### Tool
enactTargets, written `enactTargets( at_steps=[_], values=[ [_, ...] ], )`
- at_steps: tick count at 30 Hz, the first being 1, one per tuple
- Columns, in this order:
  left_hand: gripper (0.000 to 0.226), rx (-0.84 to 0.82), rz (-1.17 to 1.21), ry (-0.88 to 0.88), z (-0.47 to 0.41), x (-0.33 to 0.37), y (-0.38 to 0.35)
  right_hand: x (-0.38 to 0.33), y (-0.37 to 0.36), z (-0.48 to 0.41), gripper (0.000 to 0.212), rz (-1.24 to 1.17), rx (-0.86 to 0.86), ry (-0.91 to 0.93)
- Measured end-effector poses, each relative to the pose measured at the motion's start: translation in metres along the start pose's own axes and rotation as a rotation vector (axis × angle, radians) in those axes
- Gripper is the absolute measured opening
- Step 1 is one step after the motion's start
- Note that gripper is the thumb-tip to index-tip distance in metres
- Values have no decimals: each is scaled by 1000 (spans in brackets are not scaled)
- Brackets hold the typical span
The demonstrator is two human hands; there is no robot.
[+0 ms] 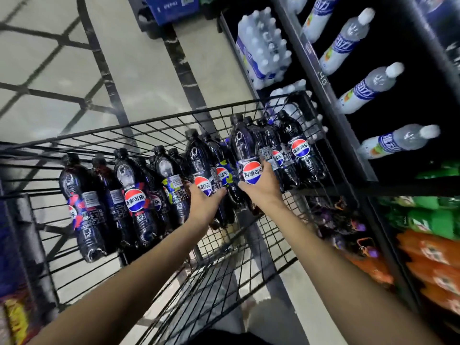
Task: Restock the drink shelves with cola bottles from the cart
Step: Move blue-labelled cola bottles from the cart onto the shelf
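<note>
Along the far wall of the cart point(154, 120), fingers point(219, 194) of the left hand point(202, 205) are clamped on one cola bottle point(199, 155); fingers point(268, 166) of the right hand point(261, 188) clamp a second bottle point(242, 145). Other bottles point(134, 195) line that wall; shelves point(349, 135) stand right.

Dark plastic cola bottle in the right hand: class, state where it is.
Head view, right of centre: the bottle stands in the black wire cart among other cola bottles, near shelving.
</note>
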State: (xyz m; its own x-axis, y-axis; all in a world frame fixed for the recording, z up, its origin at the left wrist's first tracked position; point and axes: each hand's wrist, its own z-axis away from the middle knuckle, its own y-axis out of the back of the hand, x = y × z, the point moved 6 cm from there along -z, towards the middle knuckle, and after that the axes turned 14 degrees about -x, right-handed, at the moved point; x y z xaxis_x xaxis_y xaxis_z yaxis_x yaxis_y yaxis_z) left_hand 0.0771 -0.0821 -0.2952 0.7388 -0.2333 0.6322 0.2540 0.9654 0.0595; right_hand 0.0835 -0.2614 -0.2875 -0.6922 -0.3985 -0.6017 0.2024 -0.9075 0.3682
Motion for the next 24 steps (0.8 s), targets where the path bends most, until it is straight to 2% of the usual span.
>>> enactTargets(
  at_steps=[2, 3, 7, 9, 11, 13, 17, 20, 22, 24],
  values=[
    [44, -14, -88, -90, 11, 18, -4, 1, 9, 13, 60, -39, 19, 35],
    [44, -28, -143, -134, 16, 27, -7, 2, 13, 21, 60, -69, 27, 46],
    [51, -99, -338, -282, 46, 66, -31, -2, 40, 61, 81, -195, 85, 137],
    [60, -127, -404, -336, 64, 80, -50, 0, 58, 87, 83, -266, 140, 181],
    [72, -158, -450, -370, 84, 89, -73, 7, 76, 118, 73, -333, 192, 227],
    [73, -195, -468, -428, 107, 94, -96, 21, 94, 152, 61, -390, 251, 273],
    [72, -339, -468, -461, 159, 85, -149, 64, 119, 231, 54, -512, 379, 316],
    [54, -417, -502, -515, 202, 65, -189, 102, 125, 295, 51, -607, 481, 332],
    [56, -450, -565, -576, 236, 51, -215, 128, 126, 338, 49, -652, 539, 339],
    [51, -557, -556, -582, 271, 30, -240, 155, 124, 381, 49, -693, 594, 330]
  ],
)
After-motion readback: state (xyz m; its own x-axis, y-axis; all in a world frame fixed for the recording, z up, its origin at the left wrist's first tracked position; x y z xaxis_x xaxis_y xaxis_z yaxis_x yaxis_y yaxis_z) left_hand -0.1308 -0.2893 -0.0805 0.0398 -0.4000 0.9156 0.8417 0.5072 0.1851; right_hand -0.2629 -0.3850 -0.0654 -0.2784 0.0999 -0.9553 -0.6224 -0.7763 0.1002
